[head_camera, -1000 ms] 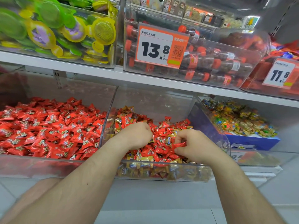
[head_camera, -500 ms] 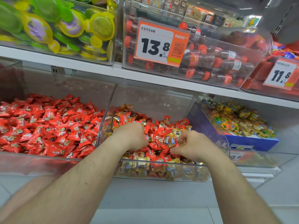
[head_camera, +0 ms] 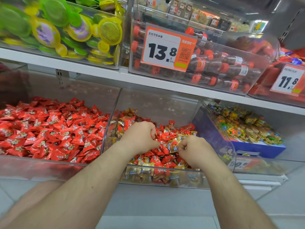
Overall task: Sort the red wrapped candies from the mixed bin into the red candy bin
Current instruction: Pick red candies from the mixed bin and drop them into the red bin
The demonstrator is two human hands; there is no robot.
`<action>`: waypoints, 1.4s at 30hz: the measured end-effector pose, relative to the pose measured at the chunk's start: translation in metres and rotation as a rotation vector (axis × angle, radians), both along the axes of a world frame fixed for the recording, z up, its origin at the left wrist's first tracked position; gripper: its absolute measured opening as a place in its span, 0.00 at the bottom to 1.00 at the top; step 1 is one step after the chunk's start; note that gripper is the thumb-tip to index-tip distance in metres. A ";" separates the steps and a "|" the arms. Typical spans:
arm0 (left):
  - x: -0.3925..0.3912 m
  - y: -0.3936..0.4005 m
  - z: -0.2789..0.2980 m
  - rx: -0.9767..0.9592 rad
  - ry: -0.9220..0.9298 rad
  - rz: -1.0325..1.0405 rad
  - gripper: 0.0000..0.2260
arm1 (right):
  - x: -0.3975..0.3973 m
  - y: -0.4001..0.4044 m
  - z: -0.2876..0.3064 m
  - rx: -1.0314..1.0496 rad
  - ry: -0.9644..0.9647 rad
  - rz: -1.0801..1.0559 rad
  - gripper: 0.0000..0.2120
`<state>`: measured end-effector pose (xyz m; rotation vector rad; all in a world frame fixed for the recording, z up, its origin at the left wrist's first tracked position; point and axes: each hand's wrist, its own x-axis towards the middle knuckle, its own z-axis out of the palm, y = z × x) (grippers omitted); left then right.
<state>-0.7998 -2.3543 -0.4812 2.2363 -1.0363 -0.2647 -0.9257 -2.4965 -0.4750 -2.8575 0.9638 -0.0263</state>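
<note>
Below, mixed bin [head_camera: 179,179] of red and gold candies, both hands' fingers curled among them; red candy bin [head_camera: 41,167] full

You face white shelves [head_camera: 99,75] holding clear bins; orange price tag [head_camera: 168,47] reads 13.8, another [head_camera: 288,80] 11.8. Pale tiled floor [head_camera: 156,212] below you.

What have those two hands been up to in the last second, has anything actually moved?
Little has. Both hands stayed in the mixed bin. A second ago the right hand pinched a red candy; now its curled fingers sit over gold and red wrappers, and what they hold is unclear. The left hand stayed curled among the red candies. No candy has gone to the red candy bin, whose pile looks unchanged.
</note>
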 end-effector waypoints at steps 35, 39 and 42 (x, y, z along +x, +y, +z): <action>-0.016 0.030 0.034 -0.900 1.594 0.255 0.12 | -0.002 0.007 0.030 1.712 -0.946 -0.514 0.10; -0.011 0.036 0.035 -0.874 1.625 0.206 0.12 | 0.011 0.014 0.022 0.857 -0.566 -0.232 0.15; -0.009 0.042 0.041 -0.854 1.612 0.172 0.12 | 0.023 0.025 0.012 0.157 -0.144 -0.027 0.14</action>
